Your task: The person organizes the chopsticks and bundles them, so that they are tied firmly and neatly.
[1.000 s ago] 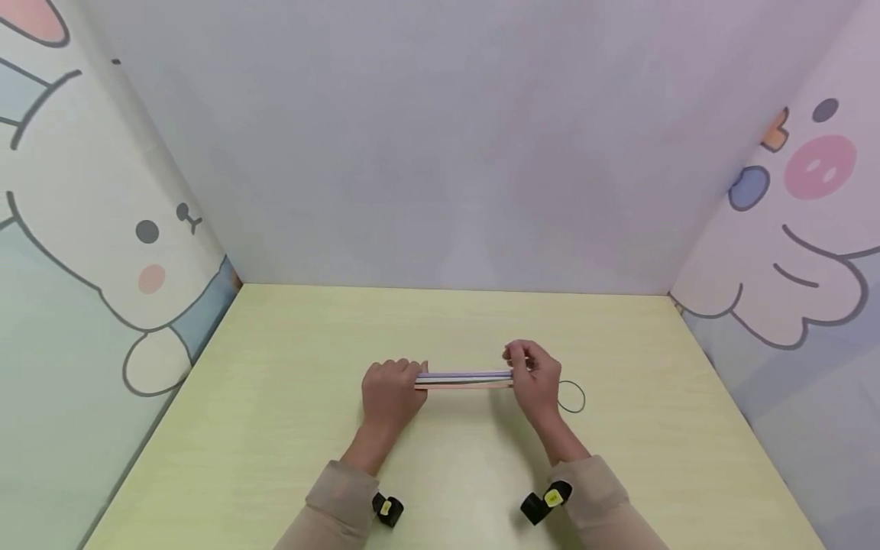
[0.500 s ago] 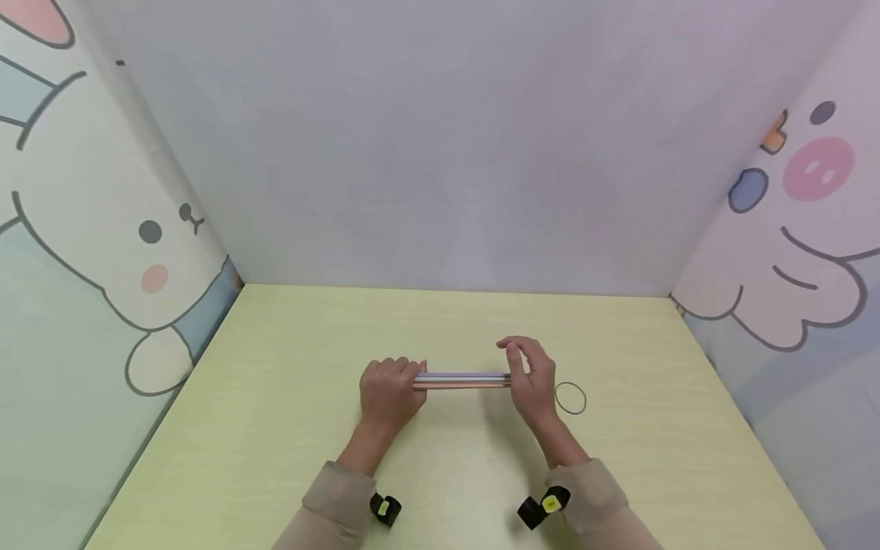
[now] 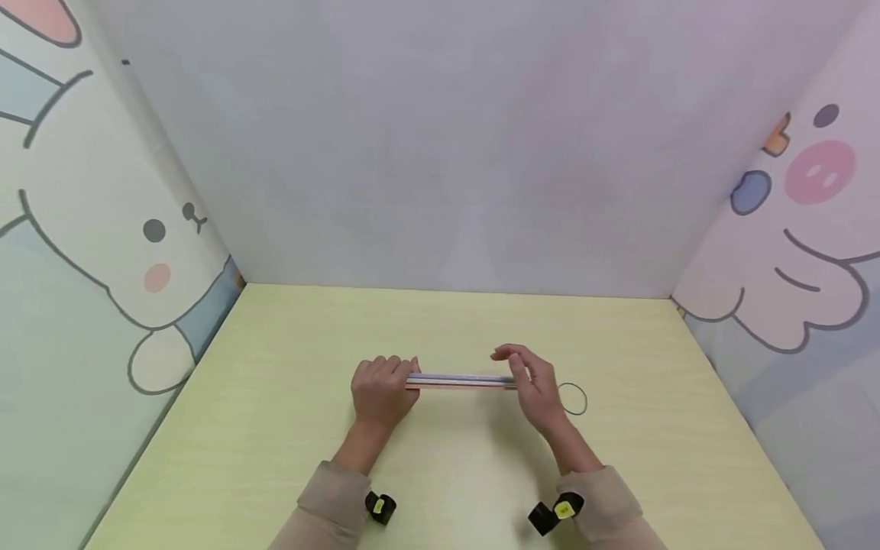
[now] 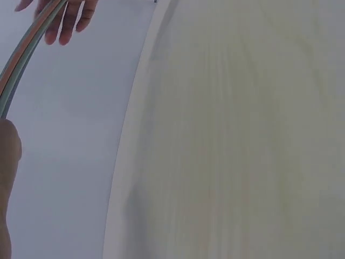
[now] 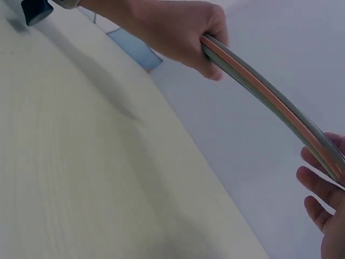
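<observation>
A bundle of thin, straight coloured sticks (image 3: 461,381), with purple, pale, dark and orange among them, spans level between both hands above the table. My left hand (image 3: 380,389) grips its left end, fingers curled round it; the right wrist view shows that fist (image 5: 186,35) too. At the other end, the bundle lies against my right hand (image 3: 539,393). Its thumb stands up and its fingers are extended, as the left wrist view also shows with these fingers (image 4: 69,24). The bundle looks bowed in both wrist views. The ends inside the hands are hidden.
A thin dark ring (image 3: 587,401), like a rubber band, lies on the light wooden table (image 3: 275,367), just right of my right wrist. A grey wall (image 3: 454,153) rises behind, with cartoon-printed panels on both sides. Black wrist cameras (image 3: 380,506) sit at both cuffs.
My right hand's fingers have straightened from a curl. The left hand has moved slightly left, and a longer stretch of the bundle shows between the hands.
</observation>
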A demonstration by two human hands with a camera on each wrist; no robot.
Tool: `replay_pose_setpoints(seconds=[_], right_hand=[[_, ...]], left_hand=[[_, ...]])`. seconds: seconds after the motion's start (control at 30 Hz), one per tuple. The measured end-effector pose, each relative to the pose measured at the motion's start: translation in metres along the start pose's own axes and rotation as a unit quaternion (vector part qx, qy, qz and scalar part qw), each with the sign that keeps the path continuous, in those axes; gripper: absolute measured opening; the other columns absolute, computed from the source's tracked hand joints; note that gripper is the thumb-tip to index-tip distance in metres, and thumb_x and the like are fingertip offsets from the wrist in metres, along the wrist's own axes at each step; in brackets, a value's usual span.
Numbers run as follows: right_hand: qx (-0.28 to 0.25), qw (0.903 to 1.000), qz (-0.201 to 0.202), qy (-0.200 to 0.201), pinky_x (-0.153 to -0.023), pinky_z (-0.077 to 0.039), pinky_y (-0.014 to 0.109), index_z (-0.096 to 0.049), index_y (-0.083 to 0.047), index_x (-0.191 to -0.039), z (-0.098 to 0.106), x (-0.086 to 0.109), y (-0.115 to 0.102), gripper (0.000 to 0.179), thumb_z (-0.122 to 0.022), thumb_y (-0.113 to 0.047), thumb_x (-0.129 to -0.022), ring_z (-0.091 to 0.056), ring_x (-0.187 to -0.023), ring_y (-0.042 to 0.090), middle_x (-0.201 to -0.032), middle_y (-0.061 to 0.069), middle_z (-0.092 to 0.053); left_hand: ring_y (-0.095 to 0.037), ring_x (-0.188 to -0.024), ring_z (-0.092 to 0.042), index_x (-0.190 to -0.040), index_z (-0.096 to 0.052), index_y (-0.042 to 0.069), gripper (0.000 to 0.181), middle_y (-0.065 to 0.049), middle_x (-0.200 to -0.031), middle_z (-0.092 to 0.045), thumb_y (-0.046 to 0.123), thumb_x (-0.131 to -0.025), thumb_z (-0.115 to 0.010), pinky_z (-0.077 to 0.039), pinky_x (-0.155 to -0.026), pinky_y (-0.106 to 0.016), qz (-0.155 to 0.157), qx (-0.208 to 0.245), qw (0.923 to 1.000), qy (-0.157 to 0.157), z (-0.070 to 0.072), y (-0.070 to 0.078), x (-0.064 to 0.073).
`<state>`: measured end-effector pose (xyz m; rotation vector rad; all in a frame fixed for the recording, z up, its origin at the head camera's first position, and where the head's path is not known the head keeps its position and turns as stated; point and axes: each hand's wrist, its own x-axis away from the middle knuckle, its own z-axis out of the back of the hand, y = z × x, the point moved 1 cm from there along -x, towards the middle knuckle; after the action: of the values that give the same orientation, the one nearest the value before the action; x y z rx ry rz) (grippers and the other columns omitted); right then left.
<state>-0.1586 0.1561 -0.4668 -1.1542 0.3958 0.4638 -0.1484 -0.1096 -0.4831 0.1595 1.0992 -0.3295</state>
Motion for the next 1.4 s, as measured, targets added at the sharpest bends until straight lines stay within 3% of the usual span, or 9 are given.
replay_pose_setpoints(seconds=[0.1,0.23,0.33,0.4,0.53,0.7,0.9,1.13,1.4], right_hand=[[0.124,0.9918,-0.003,-0.032,-0.087,-0.052,0.035,-0.070,0.002,-0.111,0.030,0.001,0.018,0.018,-0.057,-0.001,-0.099,-0.069,-0.096,0.029,-0.102,0.013,-0.074],[0.302,0.9417,-0.091,-0.116,-0.083,-0.051,0.054,-0.071,0.002,-0.112,0.071,0.011,0.043,0.022,-0.067,0.000,-0.091,-0.067,-0.096,0.037,-0.104,0.017,-0.071],[0.344,0.9058,-0.168,-0.181,-0.078,-0.050,0.055,-0.072,0.001,-0.112,0.088,0.020,0.056,0.024,-0.069,0.000,-0.088,-0.066,-0.094,0.037,-0.102,0.017,-0.070],[0.337,0.8986,-0.201,-0.195,-0.075,-0.051,0.051,-0.071,0.000,-0.110,0.092,0.023,0.062,0.021,-0.069,0.000,-0.089,-0.066,-0.088,0.032,-0.098,0.015,-0.070],[0.315,0.9012,-0.228,-0.192,-0.072,-0.052,0.046,-0.070,0.001,-0.107,0.089,0.025,0.066,0.016,-0.063,0.001,-0.093,-0.064,-0.084,0.028,-0.095,0.013,-0.070],[0.322,0.9036,-0.208,-0.192,-0.078,-0.052,0.051,-0.067,0.006,-0.107,0.081,0.028,0.066,0.016,-0.058,0.006,-0.094,-0.065,-0.092,0.036,-0.099,0.019,-0.067],[0.281,0.9348,-0.167,-0.138,-0.076,-0.051,0.046,-0.068,0.005,-0.102,0.069,0.027,0.052,0.015,-0.053,0.007,-0.097,-0.060,-0.088,0.032,-0.097,0.018,-0.061],[0.147,0.9727,-0.176,-0.037,-0.058,-0.050,0.026,-0.070,0.002,-0.103,0.046,0.017,0.022,0.016,-0.054,0.002,-0.100,-0.060,-0.067,0.016,-0.086,0.011,-0.069],[-0.013,0.9842,-0.176,-0.014,-0.056,-0.051,0.028,-0.071,0.002,-0.104,0.031,0.017,-0.011,0.013,-0.060,-0.004,-0.099,-0.059,-0.064,0.012,-0.084,0.011,-0.067]], left_hand=[[-0.018,-0.043,-0.048,-0.058,-0.062,0.009,0.023,-0.001,-0.053,-0.058,0.016,-0.080,-0.068,-0.041,-0.046,-0.034,0.004,-0.001,0.9999,-0.014,0.001,-0.007,0.001],[-0.019,-0.043,-0.049,-0.057,-0.060,0.009,0.023,-0.001,-0.053,-0.058,0.015,-0.076,-0.072,-0.041,-0.046,-0.035,0.007,0.001,0.9997,-0.023,0.003,-0.014,0.004],[-0.020,-0.042,-0.049,-0.057,-0.060,0.009,0.024,-0.001,-0.053,-0.057,0.014,-0.076,-0.073,-0.040,-0.045,-0.035,0.009,0.000,0.9995,-0.031,0.005,-0.018,0.007],[-0.019,-0.042,-0.049,-0.057,-0.060,0.009,0.024,-0.001,-0.053,-0.058,0.015,-0.077,-0.073,-0.041,-0.046,-0.035,0.011,-0.003,0.9993,-0.037,0.006,-0.020,0.008],[-0.020,-0.044,-0.051,-0.059,-0.063,0.009,0.024,-0.002,-0.054,-0.059,0.017,-0.080,-0.070,-0.043,-0.047,-0.036,0.013,-0.002,0.9990,-0.043,0.006,-0.022,0.010],[-0.020,-0.043,-0.050,-0.059,-0.063,0.008,0.024,-0.002,-0.054,-0.059,0.017,-0.080,-0.069,-0.043,-0.047,-0.036,0.012,0.001,0.9989,-0.044,0.005,-0.022,0.011],[-0.019,-0.043,-0.049,-0.059,-0.062,0.009,0.023,-0.001,-0.053,-0.057,0.015,-0.078,-0.072,-0.041,-0.046,-0.035,0.010,0.004,0.9992,-0.039,0.004,-0.020,0.008],[-0.020,-0.043,-0.050,-0.060,-0.064,0.009,0.022,-0.002,-0.054,-0.058,0.016,-0.079,-0.072,-0.043,-0.047,-0.035,0.015,0.012,0.9989,-0.043,0.002,-0.017,0.005],[-0.019,-0.044,-0.050,-0.060,-0.064,0.009,0.022,-0.001,-0.054,-0.059,0.017,-0.080,-0.071,-0.043,-0.048,-0.035,0.015,0.008,0.9978,-0.064,0.000,-0.015,0.005]])
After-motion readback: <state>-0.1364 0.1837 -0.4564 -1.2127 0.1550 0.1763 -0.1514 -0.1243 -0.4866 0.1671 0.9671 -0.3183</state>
